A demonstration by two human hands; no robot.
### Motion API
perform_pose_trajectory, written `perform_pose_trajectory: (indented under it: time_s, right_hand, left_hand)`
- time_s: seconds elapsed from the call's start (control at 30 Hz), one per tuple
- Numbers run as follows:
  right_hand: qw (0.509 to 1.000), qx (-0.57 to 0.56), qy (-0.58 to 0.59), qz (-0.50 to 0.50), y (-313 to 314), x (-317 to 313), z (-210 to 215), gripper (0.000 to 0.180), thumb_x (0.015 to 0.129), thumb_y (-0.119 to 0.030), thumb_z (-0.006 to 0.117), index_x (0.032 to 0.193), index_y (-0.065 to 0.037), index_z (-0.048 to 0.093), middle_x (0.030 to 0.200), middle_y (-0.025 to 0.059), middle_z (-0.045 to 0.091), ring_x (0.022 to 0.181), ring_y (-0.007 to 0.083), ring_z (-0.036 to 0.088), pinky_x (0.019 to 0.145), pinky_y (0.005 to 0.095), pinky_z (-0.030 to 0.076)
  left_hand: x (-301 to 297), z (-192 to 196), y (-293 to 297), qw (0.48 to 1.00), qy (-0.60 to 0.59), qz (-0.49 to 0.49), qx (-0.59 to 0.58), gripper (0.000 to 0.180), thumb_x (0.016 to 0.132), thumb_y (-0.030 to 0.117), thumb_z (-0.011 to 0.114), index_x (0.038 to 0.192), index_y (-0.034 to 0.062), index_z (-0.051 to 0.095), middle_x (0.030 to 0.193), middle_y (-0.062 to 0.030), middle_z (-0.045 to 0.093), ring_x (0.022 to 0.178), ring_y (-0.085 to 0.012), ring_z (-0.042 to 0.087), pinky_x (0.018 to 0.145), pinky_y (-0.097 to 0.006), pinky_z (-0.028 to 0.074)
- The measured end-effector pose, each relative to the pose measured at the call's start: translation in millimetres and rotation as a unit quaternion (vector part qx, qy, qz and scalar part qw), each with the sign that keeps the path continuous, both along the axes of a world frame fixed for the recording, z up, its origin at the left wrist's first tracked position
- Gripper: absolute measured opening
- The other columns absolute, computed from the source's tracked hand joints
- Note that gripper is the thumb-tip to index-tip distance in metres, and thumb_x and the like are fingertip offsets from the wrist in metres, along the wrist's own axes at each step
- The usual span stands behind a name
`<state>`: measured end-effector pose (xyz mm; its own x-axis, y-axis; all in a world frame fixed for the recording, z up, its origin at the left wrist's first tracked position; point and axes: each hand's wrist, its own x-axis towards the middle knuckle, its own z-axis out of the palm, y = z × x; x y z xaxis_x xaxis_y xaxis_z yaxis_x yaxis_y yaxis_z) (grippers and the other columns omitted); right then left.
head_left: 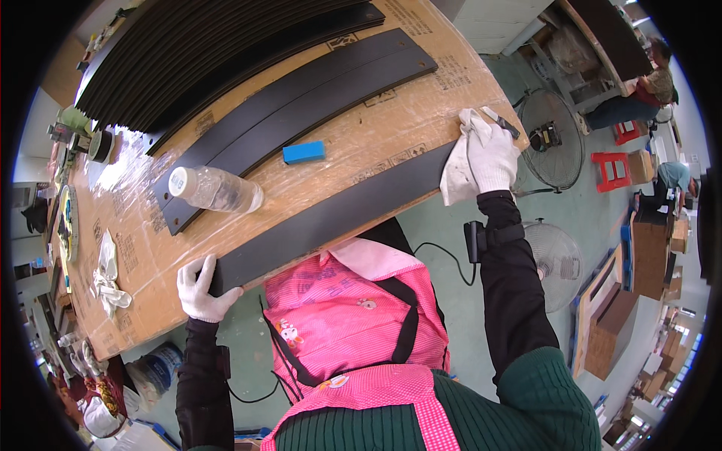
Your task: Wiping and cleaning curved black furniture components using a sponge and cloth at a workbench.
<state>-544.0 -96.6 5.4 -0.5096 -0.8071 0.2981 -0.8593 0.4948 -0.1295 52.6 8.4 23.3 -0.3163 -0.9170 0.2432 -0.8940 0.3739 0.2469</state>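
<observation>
A long dark grey board [331,209] lies along the near edge of the cardboard-covered table. My left hand [203,292], in a white glove, grips the board's left end, thumb on the near side and fingers on the far side. Towards the other end, my gloved right hand [492,156] presses a white cloth [456,177] onto the board, its fingers closed over the cloth. The board's right end shows only slightly past that hand. Just beyond the board sit a small blue block [304,152] and a clear bottle with a white cap [222,189], lying tilted over.
Two dark boards with end holes [301,109] lie side by side farther back, before a tall stack of similar boards [218,64]. White gloves [110,274] rest at the table's left. Floor fans [551,139], red stools [611,171] and other people are to the right.
</observation>
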Motion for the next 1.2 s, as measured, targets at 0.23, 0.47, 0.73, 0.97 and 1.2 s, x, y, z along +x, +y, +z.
perform_pose_trajectory:
  time_s: [0.23, 0.47, 0.73, 0.97, 1.2]
  right_hand:
    - [0.997, -0.043, -0.054, -0.037, 65.7, 8.8, 17.4, 0.030, 0.095, -0.035, 0.071, 0.120, -0.018, 0.070, 0.119, 0.0149, 0.064, 0.113, 0.0349, 0.066, 0.096, 0.0491, 0.055]
    - [0.938, -0.046, 0.113, 0.326, 58.0, 146.9, 18.3, 0.012, 0.092, -0.021, 0.067, 0.104, -0.018, 0.067, 0.095, 0.0092, 0.059, 0.090, 0.0279, 0.059, 0.077, 0.0447, 0.050]
    - [0.779, -0.026, -0.135, 0.612, 51.4, 250.9, 46.8, 0.007, 0.089, -0.020, 0.066, 0.096, -0.016, 0.065, 0.081, 0.0081, 0.059, 0.071, 0.0301, 0.063, 0.065, 0.0480, 0.052]
    - [0.938, 0.130, 0.094, 0.308, 39.0, 75.0, 50.8, 0.027, 0.088, -0.023, 0.075, 0.114, -0.023, 0.079, 0.113, 0.0114, 0.074, 0.102, 0.0347, 0.070, 0.095, 0.0447, 0.057]
    - [0.977, 0.151, 0.020, 0.152, 37.9, 49.5, 45.8, 0.025, 0.096, -0.033, 0.068, 0.111, -0.013, 0.070, 0.114, 0.0132, 0.067, 0.111, 0.0354, 0.066, 0.096, 0.0469, 0.055]
  left_hand:
    - [3.1, 0.7, 4.6, 1.000, 0.006, 0.005, 0.002, 0.083, 0.052, 0.028, 0.094, 0.130, 0.0077, 0.073, 0.119, -0.0124, 0.070, 0.109, -0.0360, 0.064, 0.098, -0.048, 0.051]
    - [-0.5, 1.5, 0.1, 1.000, 0.004, -0.002, -0.004, 0.081, 0.055, 0.031, 0.095, 0.130, 0.0085, 0.073, 0.121, -0.0118, 0.070, 0.111, -0.0361, 0.064, 0.099, -0.048, 0.051]
    - [12.7, 6.2, -1.2, 1.000, 0.005, -0.009, 0.022, 0.086, 0.058, 0.034, 0.094, 0.135, 0.0057, 0.069, 0.126, -0.0135, 0.068, 0.115, -0.0371, 0.064, 0.102, -0.049, 0.050]
    - [69.9, 8.6, 10.9, 0.998, 0.040, -0.005, 0.054, 0.092, 0.049, 0.019, 0.094, 0.136, 0.0074, 0.065, 0.131, -0.0145, 0.064, 0.123, -0.0388, 0.060, 0.107, -0.049, 0.050]
    - [80.1, -3.4, 8.3, 0.993, 0.114, -0.011, 0.041, 0.086, 0.047, 0.017, 0.095, 0.127, 0.0056, 0.065, 0.130, -0.0147, 0.064, 0.122, -0.0385, 0.060, 0.104, -0.049, 0.051]
